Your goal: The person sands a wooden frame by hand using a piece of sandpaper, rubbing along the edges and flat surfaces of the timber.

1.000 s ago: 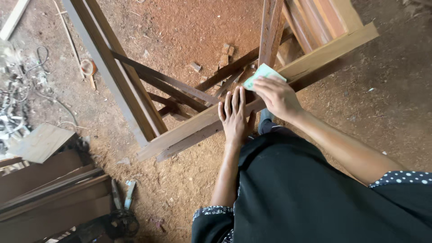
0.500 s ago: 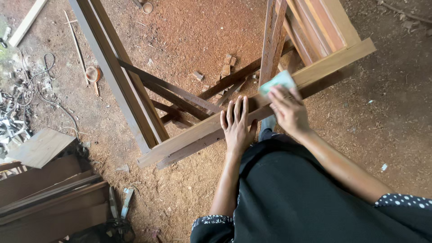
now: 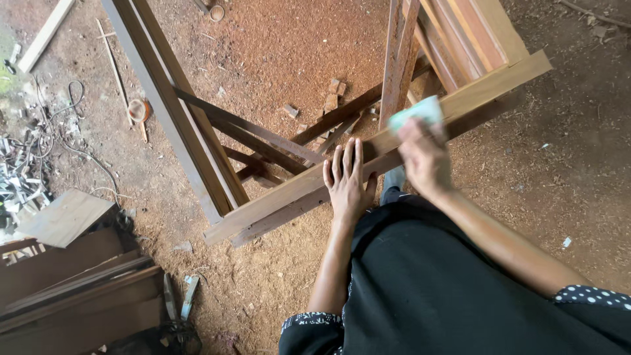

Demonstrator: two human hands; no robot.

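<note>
A long pale wooden rail (image 3: 282, 197) lies across the middle of the view, its long axis running from about 8 o'clock, low at the left, up to about 2 o'clock, where its squared end points toward the top right corner. It is part of a larger wooden frame (image 3: 171, 98) that rests on the sawdust-covered floor (image 3: 276, 59); a thick side beam of that frame runs from 11 o'clock down to meet the rail's lower end, and darker slats (image 3: 263, 135) cross beneath.

The left hand (image 3: 347, 181) lies flat on the rail near the centre, palm down, fingers straight and slightly spread, pointing to 12 o'clock. The right hand (image 3: 424, 158), just to its 2 o'clock side and blurred, is curled over a pale green folded sheet (image 3: 417, 113) and presses it against the top face of the same rail; how the fingers grip it cannot be told exactly.

The only container-like thing is a small round brownish bowl (image 3: 137, 110) on the floor at about 10 o'clock, well apart from the hands; what it holds cannot be made out. Small wood offcuts (image 3: 334, 94) lie near 12 o'clock. Flat boards (image 3: 66, 289) are stacked at 8 o'clock, with tangled wire and scrap (image 3: 26, 177) at 9 o'clock.
</note>
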